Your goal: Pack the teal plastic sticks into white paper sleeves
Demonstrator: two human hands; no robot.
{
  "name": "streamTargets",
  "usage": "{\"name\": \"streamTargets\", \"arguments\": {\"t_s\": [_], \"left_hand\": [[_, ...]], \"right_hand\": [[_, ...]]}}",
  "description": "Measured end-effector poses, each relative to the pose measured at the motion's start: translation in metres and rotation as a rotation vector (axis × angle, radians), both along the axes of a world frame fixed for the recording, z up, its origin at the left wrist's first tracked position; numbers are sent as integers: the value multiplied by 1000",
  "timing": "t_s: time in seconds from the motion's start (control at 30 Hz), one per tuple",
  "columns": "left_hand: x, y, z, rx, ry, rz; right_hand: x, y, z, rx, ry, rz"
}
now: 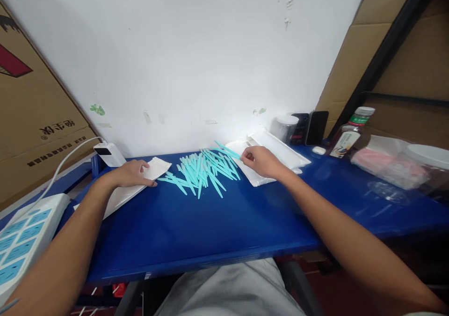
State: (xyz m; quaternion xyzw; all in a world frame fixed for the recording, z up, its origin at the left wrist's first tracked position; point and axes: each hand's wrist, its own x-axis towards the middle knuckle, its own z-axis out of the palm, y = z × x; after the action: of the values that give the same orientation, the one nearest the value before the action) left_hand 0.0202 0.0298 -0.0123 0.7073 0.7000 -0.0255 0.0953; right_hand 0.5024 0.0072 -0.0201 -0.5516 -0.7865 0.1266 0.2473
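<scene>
A loose pile of thin turquoise plastic sticks [199, 173] with paler, wider ends lies on the blue table, between my two hands. My right hand [261, 161] pinches a few turquoise sticks [226, 150] at the pile's right side, their far ends pointing left. Beneath and beyond that hand are white padded envelopes [280, 152]. On the left, my left hand [135, 173] rests over another white envelope [159, 167], thumb and fingers apart. The tips of its fingers are partly hidden, and the envelope's lower part [117, 201] shows beside the wrist.
A white power bank [110, 154] with a cable and a power strip [26, 236] stand left. To the right are a lidded jar [285, 128], two phones, an earbud case [319, 150], a bottle [347, 135] and a pink-filled plastic bag [389, 164]. A white wall closes the back.
</scene>
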Motion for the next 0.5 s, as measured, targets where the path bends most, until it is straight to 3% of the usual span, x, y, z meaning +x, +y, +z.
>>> {"name": "streamTargets", "arguments": {"t_s": [0.33,0.5], "left_hand": [[8,-3,-4,41,33,-51],[39,-18,6,249,85,-174]], "right_hand": [[-7,-12,1,-13,87,146],[-13,-17,2,-47,220,278]]}}
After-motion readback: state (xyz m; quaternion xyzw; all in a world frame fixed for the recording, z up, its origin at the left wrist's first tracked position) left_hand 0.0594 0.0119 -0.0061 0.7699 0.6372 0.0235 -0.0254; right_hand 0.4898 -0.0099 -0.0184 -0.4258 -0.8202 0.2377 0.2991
